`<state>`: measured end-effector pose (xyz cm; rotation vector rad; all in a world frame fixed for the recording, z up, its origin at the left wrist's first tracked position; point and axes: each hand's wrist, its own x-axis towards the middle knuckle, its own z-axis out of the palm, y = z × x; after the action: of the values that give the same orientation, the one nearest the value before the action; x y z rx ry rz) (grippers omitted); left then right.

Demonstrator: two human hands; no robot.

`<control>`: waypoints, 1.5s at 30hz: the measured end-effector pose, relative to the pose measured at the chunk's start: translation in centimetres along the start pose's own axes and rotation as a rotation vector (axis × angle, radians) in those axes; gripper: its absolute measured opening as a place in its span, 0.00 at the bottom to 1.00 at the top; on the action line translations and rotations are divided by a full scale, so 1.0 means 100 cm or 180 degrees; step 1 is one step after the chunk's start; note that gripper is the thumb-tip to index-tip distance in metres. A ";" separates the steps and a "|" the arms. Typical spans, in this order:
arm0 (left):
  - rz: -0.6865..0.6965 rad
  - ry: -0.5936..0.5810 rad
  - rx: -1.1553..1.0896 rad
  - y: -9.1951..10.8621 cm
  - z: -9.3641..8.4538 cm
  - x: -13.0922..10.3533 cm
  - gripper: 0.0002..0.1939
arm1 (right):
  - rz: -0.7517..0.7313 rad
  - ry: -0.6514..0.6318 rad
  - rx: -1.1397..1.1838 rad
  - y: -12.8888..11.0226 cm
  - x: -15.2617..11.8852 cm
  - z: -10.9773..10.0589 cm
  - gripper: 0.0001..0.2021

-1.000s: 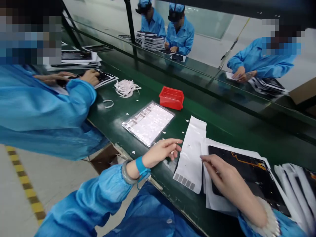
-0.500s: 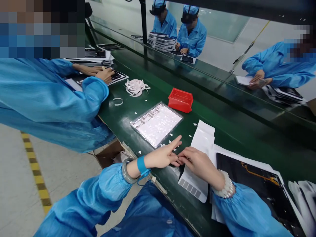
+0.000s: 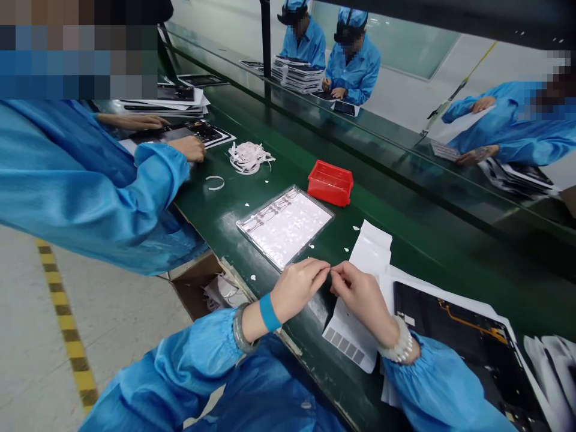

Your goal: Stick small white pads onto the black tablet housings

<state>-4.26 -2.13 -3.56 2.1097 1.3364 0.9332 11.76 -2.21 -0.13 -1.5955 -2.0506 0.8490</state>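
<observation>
Fingertips of my left hand (image 3: 300,287) and my right hand (image 3: 359,294) almost meet above the green table (image 3: 288,174). Both hands are pinched closed, and anything between the fingertips is too small to make out. Under my right hand lies a white sheet (image 3: 371,249) with a row of grey squares at its near end. Just beyond my left hand is a flat clear tray (image 3: 292,225) with many small whitish pieces. To the right, partly behind my right sleeve, a black panel (image 3: 454,336) with an orange flex cable rests on white paper.
A red bin (image 3: 330,183) stands beyond the tray. A heap of white strips (image 3: 250,158) and a single curved strip (image 3: 215,183) lie farther left. Left of me a co-worker (image 3: 90,180) leans over panels. An open cardboard box (image 3: 193,285) is below the table edge.
My left hand's fingers have gone from spread to pinched, and both hands have risen slightly. The co-worker at left has moved their hands apart; the person at far right has lifted a white sheet.
</observation>
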 end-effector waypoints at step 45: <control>0.2390 -0.1620 0.0383 0.103 0.078 -0.011 0.15 | 0.0849 0.0507 -0.1437 0.149 -0.214 -0.127 0.11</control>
<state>7.35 -7.63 -1.82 2.7490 0.3426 0.4947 36.28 -17.65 0.08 -2.1350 -2.0388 0.3303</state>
